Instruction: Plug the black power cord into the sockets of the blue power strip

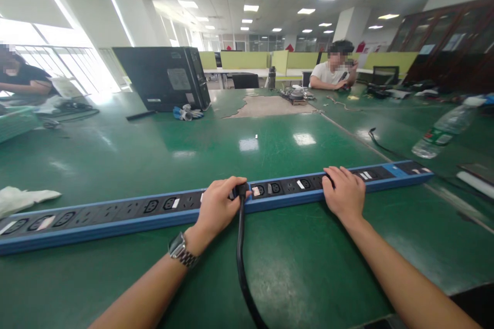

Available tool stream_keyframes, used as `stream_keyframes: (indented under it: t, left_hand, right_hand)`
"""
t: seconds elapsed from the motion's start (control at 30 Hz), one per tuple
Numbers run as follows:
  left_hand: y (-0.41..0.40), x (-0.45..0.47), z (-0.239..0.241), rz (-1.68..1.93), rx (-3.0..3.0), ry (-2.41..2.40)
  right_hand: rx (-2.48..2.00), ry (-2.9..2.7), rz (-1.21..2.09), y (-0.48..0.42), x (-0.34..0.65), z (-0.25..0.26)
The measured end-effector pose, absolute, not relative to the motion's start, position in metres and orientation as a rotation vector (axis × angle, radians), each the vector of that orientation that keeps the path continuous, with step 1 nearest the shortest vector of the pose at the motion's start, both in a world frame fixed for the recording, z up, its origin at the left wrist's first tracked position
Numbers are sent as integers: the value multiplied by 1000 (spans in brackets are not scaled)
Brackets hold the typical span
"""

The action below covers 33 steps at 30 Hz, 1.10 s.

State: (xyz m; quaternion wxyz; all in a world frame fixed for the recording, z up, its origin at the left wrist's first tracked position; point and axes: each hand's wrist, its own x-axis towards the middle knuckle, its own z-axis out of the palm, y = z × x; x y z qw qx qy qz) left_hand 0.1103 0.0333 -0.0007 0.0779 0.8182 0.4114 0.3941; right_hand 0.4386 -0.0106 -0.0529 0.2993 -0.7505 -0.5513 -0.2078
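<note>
A long blue and black power strip (131, 209) lies across the green table in front of me, with rows of sockets and several small white labels. My left hand (218, 206) is closed on a black plug (243, 190) at the strip's middle; whether its pins sit fully in a socket is hidden. From the plug a thick black cord (241, 257) hangs down toward me. Farther right, my right hand (345, 193) grips the strip across its width, fingers over the far edge and thumb on the socket face. A metal watch (182, 250) is on my left wrist.
Beyond the strip stand a black computer case (165, 79) and blue-grey gloves (188, 112). A water bottle (443, 126) and a thin cable (386, 148) lie to the right, white tissue (27, 199) to the left. One person (332, 74) sits across the table, another (23, 77) at far left.
</note>
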Motion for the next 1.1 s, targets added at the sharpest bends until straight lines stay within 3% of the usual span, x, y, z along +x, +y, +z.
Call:
stream_keyframes:
  t: [0.13,0.3,0.47,0.77,0.97,1.1]
  left_hand:
    - [30,149,4,1327,2223,1205]
    - [28,210,15,981,2353,1234]
    - [31,223,15,858,2514,1320]
    - [30,235,4,972,2417,1349]
    - [31,230,-8,1005,2592,946]
    - [30,232,-5,1125,2460,992]
  right_hand:
    - [-1984,-1466,-556,-10,439,-53]
    - [-1979,-1473,-566,-10,440,-53]
    - [-1964,-1477,-573,-10,441,-55]
    - [-1981,-1470,-569,-11,438,-51]
    - [-1997,-1477,-577,-11,438,-52]
    - [-1990,-1484,-580,-11,439,-52]
